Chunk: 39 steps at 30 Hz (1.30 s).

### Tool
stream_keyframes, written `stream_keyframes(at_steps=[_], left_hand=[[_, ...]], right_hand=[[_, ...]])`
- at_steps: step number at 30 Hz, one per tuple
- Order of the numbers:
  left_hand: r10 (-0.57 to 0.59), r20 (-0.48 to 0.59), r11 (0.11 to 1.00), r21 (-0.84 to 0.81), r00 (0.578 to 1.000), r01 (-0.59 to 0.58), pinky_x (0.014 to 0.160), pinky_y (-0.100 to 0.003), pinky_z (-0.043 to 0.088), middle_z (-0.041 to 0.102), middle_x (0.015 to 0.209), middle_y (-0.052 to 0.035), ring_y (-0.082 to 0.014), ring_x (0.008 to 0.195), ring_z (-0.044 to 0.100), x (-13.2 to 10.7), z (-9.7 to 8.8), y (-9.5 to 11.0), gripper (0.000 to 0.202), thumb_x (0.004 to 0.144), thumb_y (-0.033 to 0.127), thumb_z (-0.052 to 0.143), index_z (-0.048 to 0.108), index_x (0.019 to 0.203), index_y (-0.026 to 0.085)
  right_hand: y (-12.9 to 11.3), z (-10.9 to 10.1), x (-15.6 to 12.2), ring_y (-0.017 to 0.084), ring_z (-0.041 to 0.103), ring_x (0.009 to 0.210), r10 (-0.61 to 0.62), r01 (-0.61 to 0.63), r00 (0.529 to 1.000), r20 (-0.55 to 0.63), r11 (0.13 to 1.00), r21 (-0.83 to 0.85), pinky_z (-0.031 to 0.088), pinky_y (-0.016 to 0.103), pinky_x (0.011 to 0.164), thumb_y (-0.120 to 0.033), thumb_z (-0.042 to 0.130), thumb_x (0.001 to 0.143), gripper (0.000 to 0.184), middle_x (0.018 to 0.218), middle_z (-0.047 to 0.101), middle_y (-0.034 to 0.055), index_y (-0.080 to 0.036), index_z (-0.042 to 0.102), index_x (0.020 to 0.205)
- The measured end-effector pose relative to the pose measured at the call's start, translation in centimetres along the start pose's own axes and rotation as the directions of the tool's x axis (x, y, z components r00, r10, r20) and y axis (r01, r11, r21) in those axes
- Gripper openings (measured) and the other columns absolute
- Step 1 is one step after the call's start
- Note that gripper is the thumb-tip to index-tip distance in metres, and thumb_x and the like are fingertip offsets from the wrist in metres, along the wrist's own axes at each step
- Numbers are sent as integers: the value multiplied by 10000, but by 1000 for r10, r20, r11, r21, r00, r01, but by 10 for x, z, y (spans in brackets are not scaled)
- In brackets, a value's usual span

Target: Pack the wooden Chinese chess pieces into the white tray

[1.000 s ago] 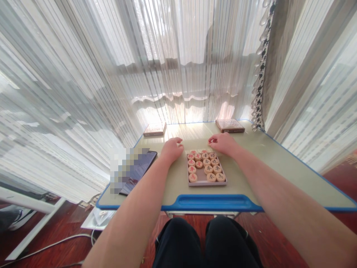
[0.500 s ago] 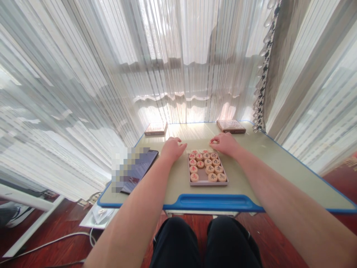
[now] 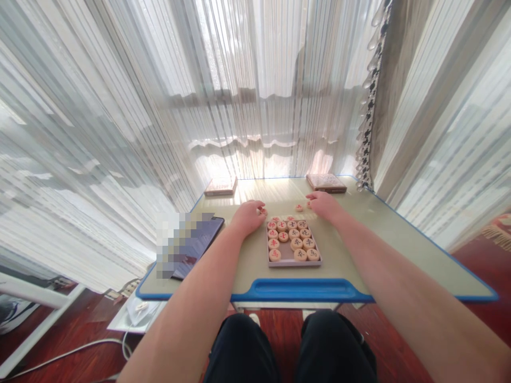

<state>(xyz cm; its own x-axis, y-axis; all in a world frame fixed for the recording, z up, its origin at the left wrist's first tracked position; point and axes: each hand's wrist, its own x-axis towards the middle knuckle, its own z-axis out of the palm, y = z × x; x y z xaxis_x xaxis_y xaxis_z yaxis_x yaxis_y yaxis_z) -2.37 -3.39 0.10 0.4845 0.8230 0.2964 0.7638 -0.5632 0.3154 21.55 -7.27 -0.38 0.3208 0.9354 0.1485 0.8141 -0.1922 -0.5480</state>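
A shallow tray holds round wooden Chinese chess pieces, red characters mostly on the left and black on the right, with a gap at its lower middle. Beyond its far left corner my left hand has its fingers closed around a red-marked chess piece. My right hand is past the far right corner, its fingertips curled on another piece, which is partly hidden. Between the hands a single red-marked piece lies on the table. Two more red pieces show at the tray's far edge.
Two flat boxes, one at the back left and one at the back right, lie on the blue-edged table. A dark tablet, partly pixelated, rests at the left. Sheer curtains hang behind.
My right hand has let go of a red piece, now lying on the table, and shifted to another beside it. My left fingers, apart before, have closed on a piece. The view has shifted slightly.
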Motion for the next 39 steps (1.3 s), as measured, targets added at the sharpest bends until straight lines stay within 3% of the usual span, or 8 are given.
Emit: stream_keyframes(at_steps=[7, 14, 20, 26, 30, 34, 39], left_hand=[[47, 4, 999, -24, 999, -47, 846, -288, 469, 651, 1048, -62, -179, 854, 598, 1, 2, -1, 339, 753, 230, 501, 636, 1054, 153], [56, -2, 998, -20, 998, -56, 849, -297, 470, 658, 1009, -67, -183, 855, 602, 2, 3, -4, 297, 762, 256, 513, 651, 1005, 157], [85, -10, 996, -21, 996, -85, 826, -298, 472, 656, 978, -56, -183, 851, 597, 2, 4, -6, 253, 778, 293, 507, 663, 942, 178], [79, -12, 996, -29, 997, -80, 826, -293, 469, 658, 973, -50, -173, 830, 597, 2, 4, -5, 244, 771, 276, 515, 662, 941, 181], [103, -15, 994, -45, 995, -104, 808, -289, 471, 662, 959, -39, -169, 813, 595, 2, 5, -6, 236, 771, 298, 519, 663, 924, 189], [109, 0, 993, -45, 994, -109, 781, -293, 471, 663, 933, -36, -173, 801, 591, 2, 5, -5, 247, 780, 339, 510, 666, 911, 198], [107, 5, 993, -50, 994, -106, 776, -299, 474, 660, 946, -42, -175, 801, 591, 0, 3, -4, 267, 786, 359, 505, 668, 925, 198]], right_hand=[[-10, -4, -9, 206, 610, 948, -51, 46, 994, 96, 998, 49, 442, 253, 806, -121, 535, 713, 334, 1012, 691, 89, -140, 685, 1011], [-16, -7, -17, 179, 617, 906, -114, 104, 984, 137, 991, 80, 441, 233, 777, -189, 563, 734, 331, 1011, 688, 83, -127, 657, 1045], [-17, -9, -18, 190, 616, 836, -164, 149, 968, 190, 985, 88, 436, 248, 705, -261, 636, 690, 228, 931, 698, 59, -154, 690, 884], [-16, -6, -16, 172, 614, 796, -175, 170, 965, 194, 985, 39, 437, 236, 685, -354, 627, 708, 472, 916, 686, 55, -155, 615, 1136], [-14, -4, -14, 170, 607, 786, -208, 213, 954, 217, 977, 4, 428, 229, 664, -334, 601, 718, 321, 894, 686, 45, -184, 692, 986], [-14, -3, -13, 191, 599, 807, -197, 208, 959, 201, 978, -33, 424, 239, 662, -329, 628, 677, 302, 905, 680, 68, -156, 694, 916], [-14, -4, -15, 195, 598, 847, -199, 209, 961, 191, 977, -37, 439, 243, 684, -357, 622, 679, 392, 998, 662, 88, -155, 661, 1013]])
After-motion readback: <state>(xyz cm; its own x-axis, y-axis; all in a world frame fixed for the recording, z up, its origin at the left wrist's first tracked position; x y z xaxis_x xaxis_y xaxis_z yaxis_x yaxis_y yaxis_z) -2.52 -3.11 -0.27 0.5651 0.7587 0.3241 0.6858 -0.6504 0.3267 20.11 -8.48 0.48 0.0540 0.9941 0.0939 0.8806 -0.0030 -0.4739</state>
